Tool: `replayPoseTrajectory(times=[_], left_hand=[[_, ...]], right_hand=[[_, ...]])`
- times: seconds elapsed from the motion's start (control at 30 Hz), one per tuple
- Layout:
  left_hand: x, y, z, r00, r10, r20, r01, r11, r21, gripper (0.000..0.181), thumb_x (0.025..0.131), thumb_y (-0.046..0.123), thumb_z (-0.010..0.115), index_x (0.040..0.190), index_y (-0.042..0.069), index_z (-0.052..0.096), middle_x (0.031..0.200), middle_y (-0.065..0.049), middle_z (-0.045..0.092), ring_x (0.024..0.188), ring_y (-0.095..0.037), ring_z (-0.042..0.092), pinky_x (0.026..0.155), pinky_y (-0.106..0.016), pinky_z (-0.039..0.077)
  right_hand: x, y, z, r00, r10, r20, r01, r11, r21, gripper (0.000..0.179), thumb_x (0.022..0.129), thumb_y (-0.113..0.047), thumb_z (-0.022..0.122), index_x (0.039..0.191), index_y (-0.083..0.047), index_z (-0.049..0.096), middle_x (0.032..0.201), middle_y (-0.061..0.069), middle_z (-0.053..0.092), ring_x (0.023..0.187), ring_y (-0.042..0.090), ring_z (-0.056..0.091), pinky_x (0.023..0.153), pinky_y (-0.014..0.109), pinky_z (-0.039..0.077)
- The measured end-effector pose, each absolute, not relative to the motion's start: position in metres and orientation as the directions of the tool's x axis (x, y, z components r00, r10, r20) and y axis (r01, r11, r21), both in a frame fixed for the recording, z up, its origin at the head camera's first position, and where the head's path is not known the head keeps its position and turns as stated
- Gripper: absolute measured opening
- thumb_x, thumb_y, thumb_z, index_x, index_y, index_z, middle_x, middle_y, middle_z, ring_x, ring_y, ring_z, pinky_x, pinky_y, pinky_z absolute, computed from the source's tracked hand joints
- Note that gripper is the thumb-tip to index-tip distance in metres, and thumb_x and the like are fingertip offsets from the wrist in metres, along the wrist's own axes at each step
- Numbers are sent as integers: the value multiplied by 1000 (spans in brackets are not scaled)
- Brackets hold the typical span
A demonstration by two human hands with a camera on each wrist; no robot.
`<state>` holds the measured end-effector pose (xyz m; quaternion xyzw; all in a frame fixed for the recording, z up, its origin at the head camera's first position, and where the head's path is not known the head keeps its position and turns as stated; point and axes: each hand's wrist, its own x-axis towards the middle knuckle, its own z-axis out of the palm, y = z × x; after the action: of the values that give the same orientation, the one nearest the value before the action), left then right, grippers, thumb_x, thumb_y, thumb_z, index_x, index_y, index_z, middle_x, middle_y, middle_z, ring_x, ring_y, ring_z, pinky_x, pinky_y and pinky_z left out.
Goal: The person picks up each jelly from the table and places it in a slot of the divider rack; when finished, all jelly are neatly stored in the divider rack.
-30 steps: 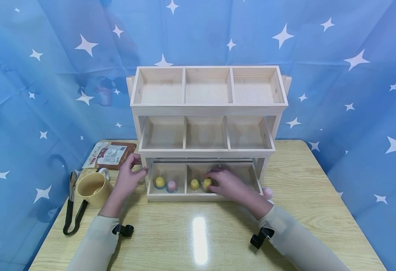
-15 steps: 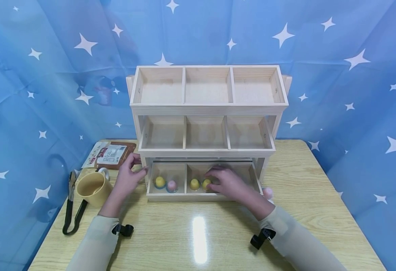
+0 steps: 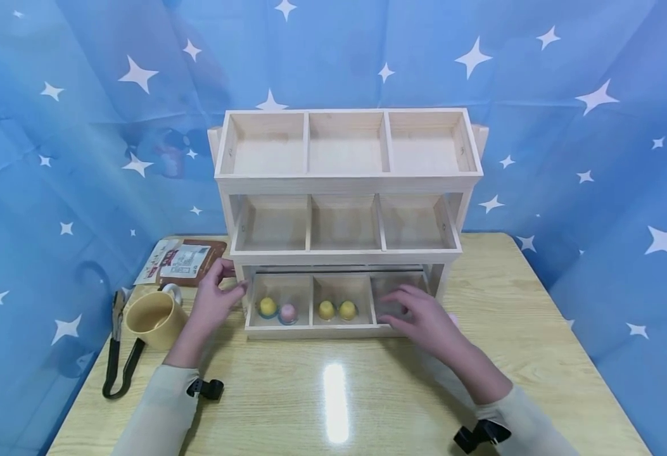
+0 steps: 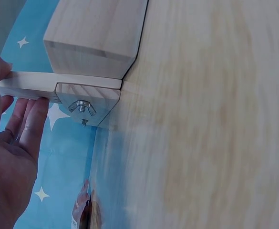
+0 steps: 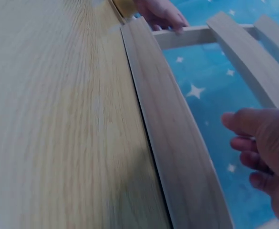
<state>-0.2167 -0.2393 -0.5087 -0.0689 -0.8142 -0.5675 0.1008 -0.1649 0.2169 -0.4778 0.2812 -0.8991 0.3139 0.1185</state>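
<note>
In the head view, a pale wooden three-tier shelf point(image 3: 347, 185) stands on the table. My left hand point(image 3: 215, 301) is at its left side; in the left wrist view, the thumb and fingers of that hand pinch the shelf's side post point(image 4: 29, 83). Two small yellow rounded pieces point(image 3: 326, 310) sit side by side in the bottom tier's middle compartment. The left compartment holds a yellow piece point(image 3: 267, 306) and a pink piece point(image 3: 288, 313), each with a bluish base. My right hand point(image 3: 427, 320) is over the bottom-right compartment, fingers loosely bent, holding nothing.
Left of the shelf are a yellow mug point(image 3: 156, 320), black-handled tongs point(image 3: 113, 364) and a brown-and-white packet point(image 3: 185, 261). Something pink point(image 3: 453, 318) shows partly behind my right hand. A blue star-patterned curtain point(image 3: 333, 50) surrounds the table point(image 3: 276, 392).
My right hand has left the right-hand yellow piece in the middle compartment and moved right. That piece stays beside the other yellow one. My left hand keeps its place on the shelf.
</note>
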Motion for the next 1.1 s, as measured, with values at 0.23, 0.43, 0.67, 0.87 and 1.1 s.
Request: replayPoseTrajectory(times=[0.23,0.43,0.67,0.87,1.1], left_hand=[[-217,-239,-508,-968,6,252,238,345,908,36,99,3,78,130,3,60,131,-19,68,119,-21,61,83,-23,63],[-216,-239,-508,-970,7,242,230,337,913,37,99,3,78,130,3,59,132,-19,68,120,-24,60,84,-23,63],[-215,-240,-508,-975,2,224,212,335,918,38,99,3,78,132,3,58,132,-20,66,121,-23,59,85,-22,63],[-215,-238,-505,-973,7,231,220,327,919,38,99,2,77,131,1,57,129,-19,66,120,-24,60,85,-23,64],[-214,-236,-504,-972,1,237,224,326,919,37,99,1,78,129,0,57,129,-21,67,119,-24,59,85,-21,63]], right_hand=[[-145,254,-477,-832,-366,417,-543,697,-469,37,87,-4,93,121,-12,79,112,-4,71,85,18,63,69,33,58],[-131,277,-476,-867,-317,385,-478,747,-462,38,87,-4,93,121,-12,77,107,-2,71,84,20,64,61,27,49],[-118,299,-481,-913,-261,314,-389,786,-481,36,88,-10,94,119,-11,77,111,0,71,92,22,64,67,30,54],[-108,312,-488,-936,-240,256,-338,813,-474,45,84,-12,98,123,-12,76,115,4,70,94,23,65,71,35,57],[-101,321,-502,-948,-211,239,-306,810,-500,49,84,-10,97,127,-9,74,113,2,69,93,23,66,70,32,56]])
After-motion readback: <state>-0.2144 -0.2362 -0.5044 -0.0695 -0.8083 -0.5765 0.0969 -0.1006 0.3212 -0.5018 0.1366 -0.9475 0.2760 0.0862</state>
